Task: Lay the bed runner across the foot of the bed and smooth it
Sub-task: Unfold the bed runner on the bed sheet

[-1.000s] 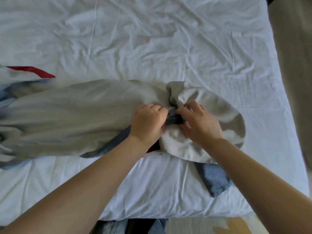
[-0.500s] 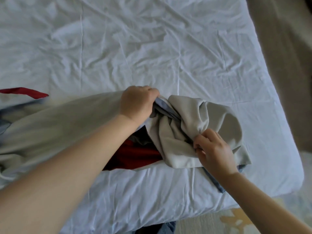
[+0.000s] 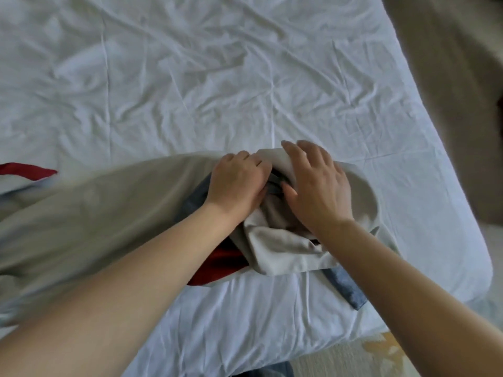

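Now, left grip (image 3: 239,186): clenched on bed runner (image 3: 109,213) fold.
right grip (image 3: 318,186): released, flat on bed runner.
bed (image 3: 190,91): wrinkled white sheet.

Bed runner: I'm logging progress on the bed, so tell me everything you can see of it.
The bed runner is soft cloth, beige on the side facing up, with blue and red showing underneath. It lies across the near end of the white sheet, stretched leftward out of frame but bunched and folded at its right end. The left hand grips that bunch; the right hand rests flat on it.
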A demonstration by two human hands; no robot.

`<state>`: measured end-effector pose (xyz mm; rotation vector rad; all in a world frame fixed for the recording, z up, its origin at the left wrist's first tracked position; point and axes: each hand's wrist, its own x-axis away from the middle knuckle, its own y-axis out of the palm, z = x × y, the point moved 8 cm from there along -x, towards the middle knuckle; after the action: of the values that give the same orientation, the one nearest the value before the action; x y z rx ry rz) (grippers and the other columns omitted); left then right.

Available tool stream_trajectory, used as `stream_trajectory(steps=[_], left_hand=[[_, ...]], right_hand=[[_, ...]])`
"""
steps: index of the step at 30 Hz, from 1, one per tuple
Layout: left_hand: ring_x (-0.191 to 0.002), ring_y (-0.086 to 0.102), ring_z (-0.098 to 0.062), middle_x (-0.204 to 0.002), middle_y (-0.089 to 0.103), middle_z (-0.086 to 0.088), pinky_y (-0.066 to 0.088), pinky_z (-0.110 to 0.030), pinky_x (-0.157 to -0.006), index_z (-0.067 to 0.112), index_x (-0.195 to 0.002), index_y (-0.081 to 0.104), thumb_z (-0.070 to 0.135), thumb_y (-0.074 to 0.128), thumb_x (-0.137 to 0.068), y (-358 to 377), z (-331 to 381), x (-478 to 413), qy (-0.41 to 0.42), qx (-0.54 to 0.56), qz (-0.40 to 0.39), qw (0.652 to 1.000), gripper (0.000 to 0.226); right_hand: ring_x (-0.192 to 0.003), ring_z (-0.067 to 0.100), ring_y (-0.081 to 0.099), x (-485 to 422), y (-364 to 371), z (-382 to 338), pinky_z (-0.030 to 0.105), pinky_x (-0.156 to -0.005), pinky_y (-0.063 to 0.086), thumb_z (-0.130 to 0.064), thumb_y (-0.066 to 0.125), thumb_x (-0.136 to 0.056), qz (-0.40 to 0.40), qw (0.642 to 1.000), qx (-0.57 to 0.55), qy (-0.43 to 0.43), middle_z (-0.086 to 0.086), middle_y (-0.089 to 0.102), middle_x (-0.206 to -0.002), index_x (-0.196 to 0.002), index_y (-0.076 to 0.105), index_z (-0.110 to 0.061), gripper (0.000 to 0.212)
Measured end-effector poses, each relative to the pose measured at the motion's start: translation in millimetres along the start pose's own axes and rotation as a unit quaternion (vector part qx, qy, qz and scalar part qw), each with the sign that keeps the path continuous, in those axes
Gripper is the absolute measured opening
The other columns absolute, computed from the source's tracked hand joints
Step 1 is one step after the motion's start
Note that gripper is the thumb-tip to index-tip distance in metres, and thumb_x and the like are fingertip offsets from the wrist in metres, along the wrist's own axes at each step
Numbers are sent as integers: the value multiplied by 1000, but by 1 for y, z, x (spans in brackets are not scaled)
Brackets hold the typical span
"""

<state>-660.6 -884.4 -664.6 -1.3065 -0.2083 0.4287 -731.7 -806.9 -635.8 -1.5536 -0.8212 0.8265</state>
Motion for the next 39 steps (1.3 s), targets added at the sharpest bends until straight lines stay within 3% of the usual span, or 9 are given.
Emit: stream_trajectory(steps=[3,9,16,18,21,25,28,33,39], left_hand=[[-81,58,-30,-82,65,-9,37,-35,-68,9,-86,66,12,58,-88,2,-10,-7,-26,20,-2,999,8],[-82,58,-34,-90,65,-13,38,-37,-64,7,-95,68,1,55,-83,-2,-52,-25,-82,31,-20,996,19],[-84,58,-35,-95,64,-13,45,-41,-66,9,-93,66,3,50,-85,-6,-95,-36,-204,-17,-14,979,19],[-87,57,-34,-96,63,-13,42,-39,-65,9,-95,65,2,50,-84,-4,-83,-40,-190,-28,-20,981,20],[-95,57,-32,-102,65,-10,45,-39,-75,10,-105,65,3,53,-80,-2,-41,-48,-93,20,-21,995,29],[-98,58,-24,-105,65,-3,45,-37,-84,16,-110,65,18,55,-85,14,0,-54,-15,23,-66,997,27],[-92,59,-24,-97,65,-2,43,-36,-84,18,-99,66,29,51,-89,28,1,-63,-22,-29,-121,992,22],[-79,59,-29,-84,64,-6,29,-32,-65,14,-82,66,21,51,-89,33,-15,-63,-41,-56,-150,986,18],[-80,61,-30,-89,68,-7,47,-37,-73,16,-93,70,21,50,-92,21,-39,-67,-96,-30,-99,990,21]], right_hand=[[-90,28,61,-19,17,10,35,-67,45,-17,55,-86,-55,998,15,-11,5,66,-97,-102,66,-17,19],[-87,31,63,-14,31,90,35,-71,48,-10,58,-79,-156,987,41,19,8,69,-95,-96,72,-15,23],[-80,29,61,8,27,175,32,-64,46,-11,54,-81,-187,974,77,99,4,68,-89,-91,72,-20,22],[-81,28,61,4,27,173,30,-61,43,-11,53,-80,-178,976,68,104,2,68,-90,-91,71,-20,23],[-91,32,62,-5,10,151,34,-65,46,-7,57,-75,-80,992,-26,90,5,68,-96,-100,70,-17,30],[-95,33,62,-23,-17,89,41,-75,52,-16,47,-73,18,992,-117,-50,9,66,-104,-106,69,-9,40],[-100,29,60,-34,4,48,38,-78,49,-13,61,-79,-57,987,-104,-111,7,64,-106,-106,68,-10,28],[-84,28,60,-42,74,23,32,-57,37,-26,49,-93,-248,961,-125,-17,5,62,-87,-80,53,-14,18],[-78,30,60,-81,72,18,30,-57,32,-20,51,-91,-216,969,-115,-26,3,54,-74,-68,52,-18,23]])
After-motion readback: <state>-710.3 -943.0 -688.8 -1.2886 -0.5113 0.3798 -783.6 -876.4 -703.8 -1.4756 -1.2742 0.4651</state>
